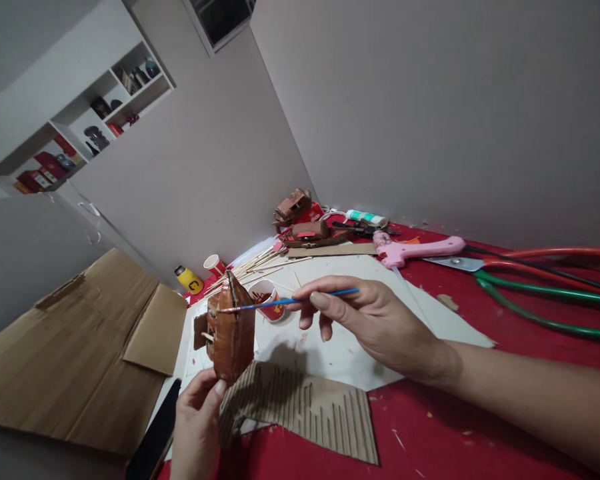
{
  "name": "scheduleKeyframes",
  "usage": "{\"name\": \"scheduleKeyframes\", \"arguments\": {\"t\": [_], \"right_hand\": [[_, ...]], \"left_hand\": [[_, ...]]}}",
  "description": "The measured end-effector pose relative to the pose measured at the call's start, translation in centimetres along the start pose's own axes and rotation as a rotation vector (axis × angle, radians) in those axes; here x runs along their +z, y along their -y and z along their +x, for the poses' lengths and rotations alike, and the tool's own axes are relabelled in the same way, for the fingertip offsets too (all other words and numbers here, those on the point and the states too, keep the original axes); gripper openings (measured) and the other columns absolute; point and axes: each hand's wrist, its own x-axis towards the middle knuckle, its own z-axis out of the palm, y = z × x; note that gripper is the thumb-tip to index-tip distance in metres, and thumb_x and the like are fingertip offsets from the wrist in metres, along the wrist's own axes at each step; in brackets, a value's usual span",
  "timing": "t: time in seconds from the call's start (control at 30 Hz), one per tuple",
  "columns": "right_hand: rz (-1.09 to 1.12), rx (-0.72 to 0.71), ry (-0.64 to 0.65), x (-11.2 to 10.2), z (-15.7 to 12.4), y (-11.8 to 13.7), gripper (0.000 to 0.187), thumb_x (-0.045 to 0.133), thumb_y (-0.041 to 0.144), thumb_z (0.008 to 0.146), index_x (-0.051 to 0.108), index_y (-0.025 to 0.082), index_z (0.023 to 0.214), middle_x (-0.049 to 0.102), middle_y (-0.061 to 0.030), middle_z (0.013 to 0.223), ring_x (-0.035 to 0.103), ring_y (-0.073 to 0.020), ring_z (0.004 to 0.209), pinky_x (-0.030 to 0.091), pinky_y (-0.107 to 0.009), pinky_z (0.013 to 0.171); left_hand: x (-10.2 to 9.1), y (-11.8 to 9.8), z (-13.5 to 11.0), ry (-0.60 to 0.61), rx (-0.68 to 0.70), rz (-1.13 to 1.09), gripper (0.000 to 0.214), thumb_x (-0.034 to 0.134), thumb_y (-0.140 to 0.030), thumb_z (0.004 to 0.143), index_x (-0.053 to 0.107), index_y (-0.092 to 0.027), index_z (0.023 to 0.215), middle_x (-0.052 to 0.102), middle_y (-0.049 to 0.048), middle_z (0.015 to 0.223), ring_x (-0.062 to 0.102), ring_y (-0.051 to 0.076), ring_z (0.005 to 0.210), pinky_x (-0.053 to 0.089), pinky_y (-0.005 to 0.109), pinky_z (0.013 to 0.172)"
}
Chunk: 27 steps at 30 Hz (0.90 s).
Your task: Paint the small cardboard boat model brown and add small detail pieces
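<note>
My left hand [200, 407] grips the lower end of a brown model boat [237, 340], holding it tilted up on end above the table. Its hull looks glossy, and small sticks and a flat piece jut from its left side. Between the thumb and fingers of my right hand [350, 317] is a thin blue paintbrush [275, 303]. The bristle tip lies against the upper part of the boat. Behind the brush stands a paper cup [270, 310] with dark red stuff inside. Under the boat is a piece of ridged corrugated cardboard [325, 413].
Large cardboard sheets [90, 347] lean at the left beside a dark flat object [155, 433]. Wooden sticks [255, 267], a yellow bottle [189, 280] and another paper cup [214, 265] lie farther back. A pink glue gun [420, 250] and large red-and-green-handled shears [545, 287] occupy the right.
</note>
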Motion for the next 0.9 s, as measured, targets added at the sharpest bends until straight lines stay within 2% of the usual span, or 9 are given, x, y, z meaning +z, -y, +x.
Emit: {"name": "scheduleKeyframes", "arguments": {"t": [0.17, 0.4, 0.5, 0.73, 0.9], "right_hand": [[0.114, 0.115, 0.029, 0.0, 0.1, -0.3, 0.023, 0.072, 0.042, 0.085, 0.075, 0.020, 0.090, 0.075, -0.0048, 0.079, 0.070, -0.0126, 0.067, 0.052, -0.017, 0.048], [0.435, 0.288, -0.049, -0.9, 1.4, 0.2, 0.020, 0.078, 0.036, 0.079, 0.073, 0.020, 0.088, 0.078, -0.0070, 0.089, 0.070, -0.0127, 0.065, 0.050, -0.015, 0.044], [0.481, 0.328, -0.052, -1.1, 1.6, -0.1, 0.019, 0.078, 0.034, 0.079, 0.073, 0.020, 0.091, 0.078, -0.0072, 0.093, 0.070, -0.0122, 0.066, 0.050, -0.015, 0.044], [0.521, 0.362, -0.048, -1.4, 1.5, -0.9, 0.017, 0.074, 0.031, 0.083, 0.072, 0.021, 0.097, 0.076, -0.0073, 0.104, 0.070, -0.0109, 0.070, 0.052, -0.014, 0.046], [0.516, 0.361, -0.025, -1.2, 1.5, -1.0, 0.020, 0.075, 0.032, 0.083, 0.071, 0.021, 0.099, 0.077, -0.0066, 0.103, 0.071, -0.0117, 0.070, 0.053, -0.015, 0.045]], "left_hand": [[0.4, -0.4, 0.0, -0.027, -0.047, -0.105, 0.035, 0.094, -0.031, 0.051, 0.077, -0.016, 0.077, 0.076, 0.0060, 0.081, 0.069, 0.020, 0.079, 0.056, 0.027, 0.075], [-0.1, -0.4, -0.2, 0.153, -0.164, -0.258, 0.029, 0.090, -0.024, 0.059, 0.078, -0.015, 0.085, 0.076, 0.0082, 0.084, 0.067, 0.018, 0.076, 0.056, 0.029, 0.074], [-0.3, -0.3, -0.3, 0.216, -0.199, -0.290, 0.029, 0.090, -0.022, 0.061, 0.078, -0.016, 0.086, 0.076, 0.0080, 0.084, 0.067, 0.018, 0.076, 0.056, 0.030, 0.074], [-0.3, -0.4, -0.3, 0.278, -0.237, -0.294, 0.032, 0.090, -0.023, 0.061, 0.078, -0.016, 0.090, 0.077, 0.0080, 0.089, 0.068, 0.018, 0.079, 0.055, 0.029, 0.074], [-0.1, -0.6, -0.5, 0.323, -0.237, -0.312, 0.026, 0.088, -0.023, 0.064, 0.077, -0.019, 0.087, 0.076, 0.0056, 0.087, 0.067, 0.018, 0.079, 0.053, 0.029, 0.071]]}}
